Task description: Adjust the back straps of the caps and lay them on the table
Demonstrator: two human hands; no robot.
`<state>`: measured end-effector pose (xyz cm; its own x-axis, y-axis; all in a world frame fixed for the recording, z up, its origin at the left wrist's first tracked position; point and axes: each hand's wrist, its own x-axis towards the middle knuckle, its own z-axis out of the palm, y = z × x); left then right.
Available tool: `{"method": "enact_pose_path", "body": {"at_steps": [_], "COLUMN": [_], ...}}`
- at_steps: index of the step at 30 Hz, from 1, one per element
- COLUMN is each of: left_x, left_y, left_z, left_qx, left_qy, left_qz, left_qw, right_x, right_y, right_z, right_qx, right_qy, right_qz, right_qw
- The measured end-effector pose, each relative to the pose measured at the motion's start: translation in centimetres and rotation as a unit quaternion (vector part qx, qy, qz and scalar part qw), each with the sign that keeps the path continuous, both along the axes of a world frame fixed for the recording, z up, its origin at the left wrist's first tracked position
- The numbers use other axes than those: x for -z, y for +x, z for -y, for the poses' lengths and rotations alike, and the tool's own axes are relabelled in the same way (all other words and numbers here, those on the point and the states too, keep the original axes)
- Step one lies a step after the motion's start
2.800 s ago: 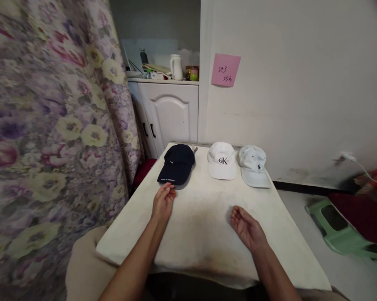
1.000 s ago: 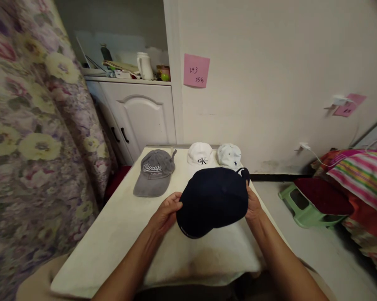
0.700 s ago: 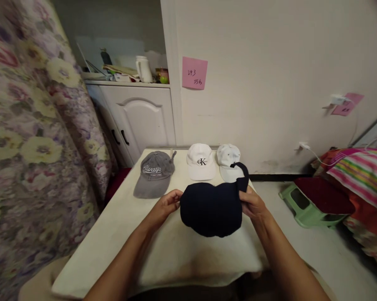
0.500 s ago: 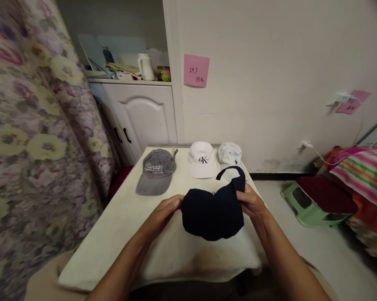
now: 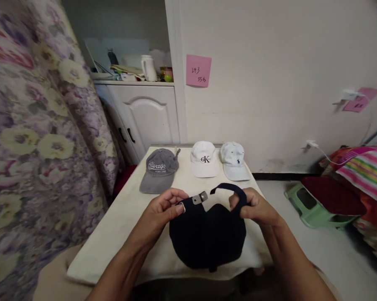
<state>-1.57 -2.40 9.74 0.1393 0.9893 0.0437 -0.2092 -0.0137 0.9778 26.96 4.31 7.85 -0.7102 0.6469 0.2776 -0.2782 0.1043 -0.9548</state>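
Observation:
Between my hands is a dark navy cap (image 5: 209,234), held up over the near part of the table with its back strap side upward. My left hand (image 5: 165,209) pinches the cap's edge beside a metal buckle (image 5: 200,197). With thumb and fingers, my right hand (image 5: 255,207) grips the other side at the base of the loose strap (image 5: 227,187), which curves toward the buckle but stays apart from it. Behind, on the table, lie a grey cap (image 5: 160,170) with white lettering, a white cap (image 5: 204,159) and a pale blue cap (image 5: 234,161).
A cream cloth covers the table (image 5: 113,238). Floral curtains (image 5: 50,146) hang at left, near a white cabinet (image 5: 147,110). A green stool (image 5: 304,205) with a dark red top stands at right beside striped bedding (image 5: 367,167).
The navy cap has come lower and turned, so its buckle now shows and the pale blue cap is uncovered. My left hand has shifted up onto the edge by the buckle.

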Motion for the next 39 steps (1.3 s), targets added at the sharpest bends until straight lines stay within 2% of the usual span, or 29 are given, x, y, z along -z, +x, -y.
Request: {"method": "enact_pose_path", "body": {"at_steps": [3,6,9,15,19,24,27,30,34,39], "left_x": [-0.3,-0.9,-1.4,-1.9,-1.8,-1.3,-1.3,-1.4,-1.4,-1.1], "left_y": [0.0,0.3,0.6,0.7,0.7,0.4,0.4,0.4,0.1,-0.4], "left_z": [0.7,1.3,1.6,2.3,2.7,3.1,3.4,3.7,4.2,4.4], "left_qx": [0.014,0.041,0.040,0.023,0.026,0.035,0.040,0.040,0.018,-0.020], "left_qy": [-0.012,-0.044,-0.061,-0.010,-0.002,-0.023,-0.019,-0.003,0.007,0.022], "left_qz": [0.012,-0.005,-0.033,-0.071,-0.068,-0.039,-0.045,-0.058,-0.063,-0.120], "left_qw": [1.000,0.998,0.997,0.997,0.997,0.998,0.998,0.998,0.998,0.992], "right_x": [-0.4,-1.1,-2.2,-3.8,-3.7,-4.1,-4.3,-3.6,-2.1,-1.8], "right_y": [0.3,0.1,-0.2,-0.8,-1.9,-3.9,-5.2,-6.8,-8.9,-10.4], "right_z": [0.6,1.3,2.2,3.6,4.1,5.3,6.2,6.8,7.3,7.5], "right_qx": [0.047,0.054,0.059,0.086,0.094,0.138,0.138,0.125,0.107,0.106], "right_qy": [0.019,0.044,0.042,0.000,-0.009,0.005,0.004,-0.028,-0.098,-0.111], "right_qz": [0.014,0.029,0.051,0.011,0.006,0.066,0.044,0.016,0.037,0.050], "right_qw": [0.999,0.997,0.996,0.996,0.996,0.988,0.989,0.992,0.989,0.987]}}
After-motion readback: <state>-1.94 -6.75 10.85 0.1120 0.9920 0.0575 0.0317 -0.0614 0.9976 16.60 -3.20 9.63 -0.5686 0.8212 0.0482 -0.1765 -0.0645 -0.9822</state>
